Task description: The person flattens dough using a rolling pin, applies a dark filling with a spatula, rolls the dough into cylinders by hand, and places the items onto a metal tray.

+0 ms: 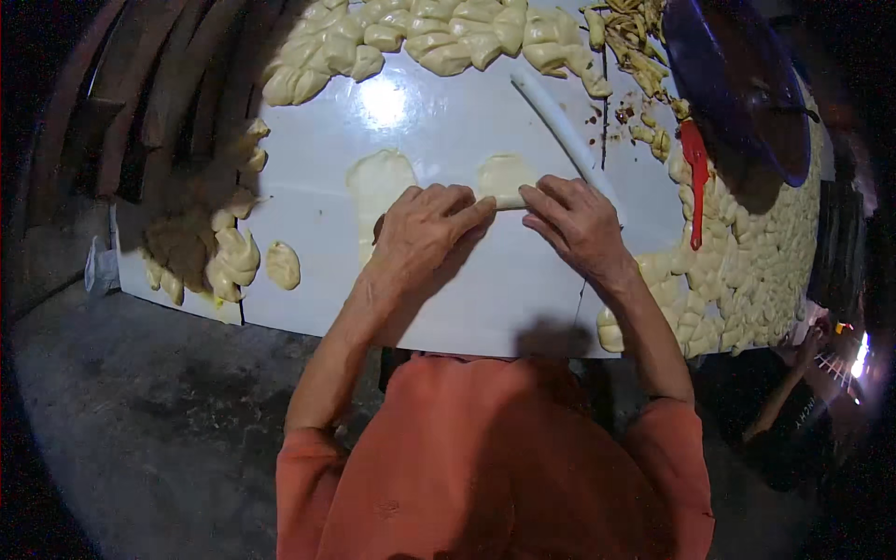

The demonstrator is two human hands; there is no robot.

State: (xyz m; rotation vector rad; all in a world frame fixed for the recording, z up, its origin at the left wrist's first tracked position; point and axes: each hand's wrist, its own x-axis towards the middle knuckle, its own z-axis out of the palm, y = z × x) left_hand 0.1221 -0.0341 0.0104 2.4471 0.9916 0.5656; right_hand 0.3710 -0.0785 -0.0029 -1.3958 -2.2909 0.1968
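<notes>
A flattened piece of pale dough (505, 174) lies on the white table, its near edge rolled into a thin tube. On the left end of that roll, my left hand (431, 227) pinches with bent fingers. My right hand (581, 222) grips the right end, thumb and fingers closed round it. Beside and partly under my left hand is a longer flat dough strip (380, 179). Beyond my right hand, a white tube-shaped rod (560, 126) lies slantwise, its near end by my wrist.
Dough lumps (439, 35) line the far edge; many small pieces (747, 271) cover the right side. A purple basin (747, 84) stands far right, near a red-handled tool (695, 173) and yellowish strips (635, 42). One dough lump (283, 265) sits at the left. Another person's arm (779, 397) shows lower right.
</notes>
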